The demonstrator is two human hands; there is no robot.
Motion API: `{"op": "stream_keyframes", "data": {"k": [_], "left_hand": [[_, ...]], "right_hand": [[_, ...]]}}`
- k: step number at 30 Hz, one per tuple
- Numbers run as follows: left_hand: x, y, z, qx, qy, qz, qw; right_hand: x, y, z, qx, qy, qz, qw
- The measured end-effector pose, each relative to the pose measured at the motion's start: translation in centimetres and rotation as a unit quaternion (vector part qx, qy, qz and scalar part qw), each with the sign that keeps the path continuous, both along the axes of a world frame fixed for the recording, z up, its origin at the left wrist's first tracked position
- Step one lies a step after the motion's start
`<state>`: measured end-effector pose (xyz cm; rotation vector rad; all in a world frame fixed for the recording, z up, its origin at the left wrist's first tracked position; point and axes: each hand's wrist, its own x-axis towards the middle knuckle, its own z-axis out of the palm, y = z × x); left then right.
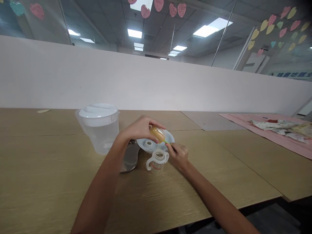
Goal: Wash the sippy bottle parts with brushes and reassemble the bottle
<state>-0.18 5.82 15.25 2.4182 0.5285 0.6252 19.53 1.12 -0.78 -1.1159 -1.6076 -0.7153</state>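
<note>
My left hand point(139, 129) grips a small amber translucent bottle point(157, 134) above a pale blue round tray point(168, 137). My right hand point(179, 156) pinches a thin green brush handle point(168, 142), and its tip meets the amber bottle's open end. A white ring part point(148, 143) lies on the tray. Just below my hands stands a clear baby bottle with white handles point(157, 162), with red lettering on its side. A steel kidney dish point(131, 157) lies partly under my left forearm.
A clear plastic jug with a white lid point(98, 128) stands left of the tray on the light wooden table point(44, 169). A pink cloth point(265, 131) with several packets lies at the far right. A white partition point(122, 78) runs behind the table.
</note>
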Motion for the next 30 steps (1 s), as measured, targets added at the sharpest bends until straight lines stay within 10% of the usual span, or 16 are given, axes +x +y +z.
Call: {"op": "stream_keyframes", "data": {"k": [8, 15, 24, 30], "left_hand": [[0.1, 0.5, 0.0, -0.018, -0.033, 0.02, 0.999], [-0.3, 1.9, -0.6, 0.025, -0.003, 0.085, 0.996], [-2.7, 3.1, -0.3, 0.133, 0.184, 0.301, 0.926], [-2.3, 4.5, -2.3, 0.026, 0.375, 0.268, 0.887]], "right_hand": [[-0.6, -0.6, 0.3, 0.008, 0.046, 0.062, 0.997], [-1.4, 0.3, 0.3, -0.201, 0.197, -0.021, 0.959], [-0.3, 0.8, 1.0, -0.269, 0.24, -0.069, 0.93], [0.0, 1.2, 1.0, -0.275, 0.297, -0.025, 0.914]]}}
